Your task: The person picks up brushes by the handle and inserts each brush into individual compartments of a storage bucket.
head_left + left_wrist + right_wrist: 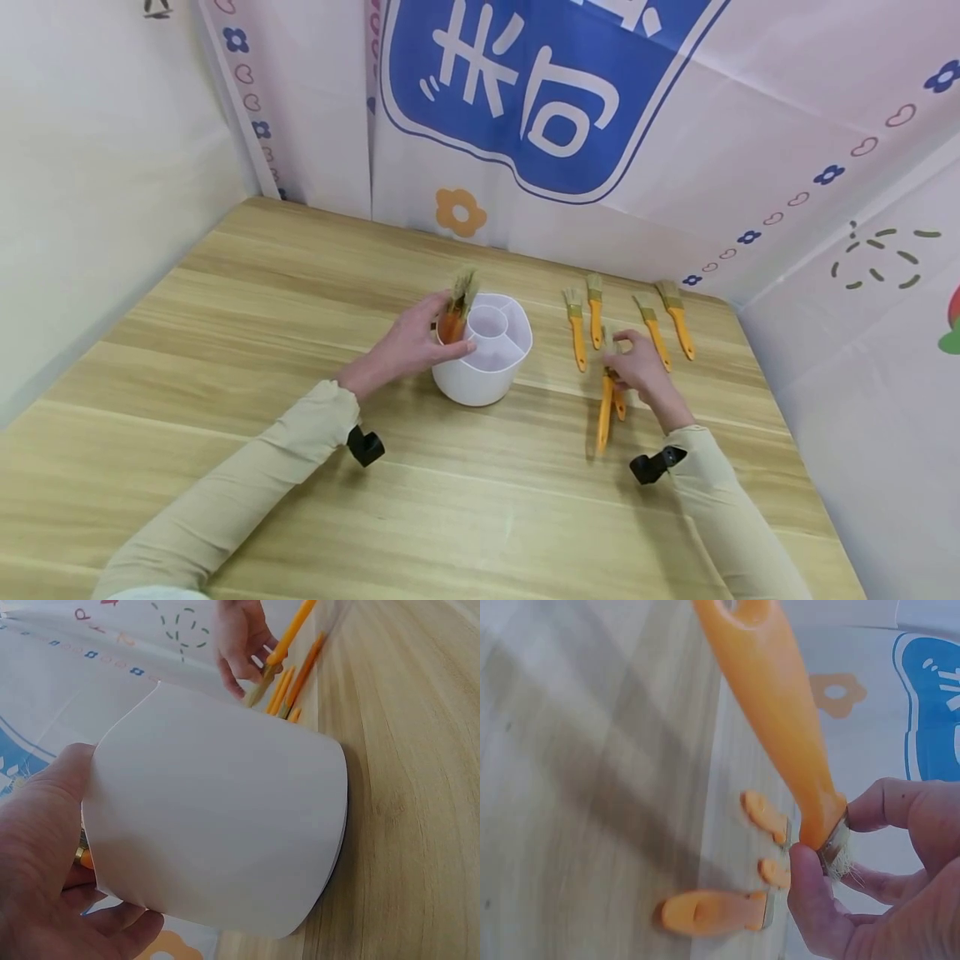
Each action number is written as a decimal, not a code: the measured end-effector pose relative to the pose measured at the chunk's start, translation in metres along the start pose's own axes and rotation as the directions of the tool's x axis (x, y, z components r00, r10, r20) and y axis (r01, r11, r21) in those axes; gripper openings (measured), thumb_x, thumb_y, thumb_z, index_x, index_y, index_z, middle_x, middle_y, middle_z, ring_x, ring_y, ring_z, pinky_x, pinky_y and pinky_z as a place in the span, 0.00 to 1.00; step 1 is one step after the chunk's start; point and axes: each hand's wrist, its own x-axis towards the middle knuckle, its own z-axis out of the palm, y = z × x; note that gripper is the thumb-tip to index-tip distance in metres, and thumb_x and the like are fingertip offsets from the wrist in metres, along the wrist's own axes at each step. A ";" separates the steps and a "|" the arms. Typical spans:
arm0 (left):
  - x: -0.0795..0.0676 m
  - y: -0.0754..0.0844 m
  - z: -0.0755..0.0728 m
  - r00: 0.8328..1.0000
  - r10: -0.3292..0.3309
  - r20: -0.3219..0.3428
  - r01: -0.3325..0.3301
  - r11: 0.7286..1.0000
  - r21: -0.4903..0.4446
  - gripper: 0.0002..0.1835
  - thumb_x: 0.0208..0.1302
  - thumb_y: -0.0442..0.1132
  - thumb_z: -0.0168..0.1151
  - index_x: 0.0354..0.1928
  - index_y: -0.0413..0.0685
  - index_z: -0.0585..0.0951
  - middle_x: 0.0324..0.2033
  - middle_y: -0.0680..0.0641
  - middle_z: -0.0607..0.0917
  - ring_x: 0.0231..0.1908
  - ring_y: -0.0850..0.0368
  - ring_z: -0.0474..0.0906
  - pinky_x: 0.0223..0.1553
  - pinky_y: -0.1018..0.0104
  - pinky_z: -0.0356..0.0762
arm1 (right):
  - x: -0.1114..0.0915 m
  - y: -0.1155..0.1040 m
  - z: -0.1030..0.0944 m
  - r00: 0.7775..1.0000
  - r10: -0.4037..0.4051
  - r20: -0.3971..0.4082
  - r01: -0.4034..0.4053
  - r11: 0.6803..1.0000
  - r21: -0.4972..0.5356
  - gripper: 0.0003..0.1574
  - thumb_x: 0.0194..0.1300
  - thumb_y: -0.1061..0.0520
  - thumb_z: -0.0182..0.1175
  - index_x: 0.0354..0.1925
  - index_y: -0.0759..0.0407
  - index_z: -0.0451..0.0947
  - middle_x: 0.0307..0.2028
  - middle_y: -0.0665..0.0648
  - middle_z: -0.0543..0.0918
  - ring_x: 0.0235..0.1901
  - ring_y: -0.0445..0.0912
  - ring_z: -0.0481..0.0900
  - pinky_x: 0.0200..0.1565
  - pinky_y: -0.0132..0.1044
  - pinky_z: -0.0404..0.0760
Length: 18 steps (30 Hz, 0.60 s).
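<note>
My left hand (405, 340) holds the rim of a white round divided caddy (476, 387) at its left side. In the left wrist view the caddy's smooth wall (217, 810) fills the middle, with the thumb and fingers at its rim. Brushes (456, 317) stand bristles up in the caddy's left compartment, partly behind the hand. To the right of the caddy, my right hand (639, 367) pinches a paintbrush (780, 712) by its metal band near the bristles. Its orange handle points towards the body, raised off the table. Another brush (619, 405) lies partly hidden under that hand.
Several more orange-handled brushes, among them one at the far right (678, 325) and one nearer the caddy (577, 337), lie bristles away on the wooden table (450, 508). A printed wall sheet (420, 175) rises along the table's back edge.
</note>
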 end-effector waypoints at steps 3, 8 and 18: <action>0.000 0.000 0.001 1.000 0.005 -0.003 -0.005 1.000 -0.003 0.44 0.54 0.54 0.67 0.70 0.47 0.61 0.67 0.42 0.67 0.66 0.44 0.63 0.65 0.43 0.62 | 0.000 -0.004 0.002 1.000 -0.010 -0.014 0.010 1.000 0.001 0.37 0.65 0.58 0.52 0.70 0.60 0.53 0.26 0.54 0.74 0.22 0.44 0.72 0.33 0.44 0.83; 0.000 0.000 0.002 1.000 0.007 -0.001 -0.007 1.000 -0.002 0.44 0.54 0.54 0.67 0.70 0.47 0.61 0.67 0.42 0.67 0.66 0.44 0.63 0.65 0.43 0.62 | -0.003 -0.016 0.006 0.998 -0.038 -0.051 0.039 0.999 0.014 0.36 0.66 0.57 0.51 0.70 0.58 0.54 0.40 0.62 0.77 0.27 0.44 0.77 0.38 0.47 0.85; 0.000 -0.001 0.001 0.999 -0.034 0.013 0.034 0.999 0.009 0.46 0.55 0.55 0.66 0.71 0.45 0.58 0.70 0.41 0.62 0.69 0.43 0.59 0.68 0.43 0.58 | -0.008 -0.047 0.013 0.992 -0.089 -0.091 0.096 0.992 0.078 0.37 0.64 0.59 0.52 0.70 0.55 0.55 0.48 0.66 0.72 0.36 0.49 0.78 0.37 0.44 0.85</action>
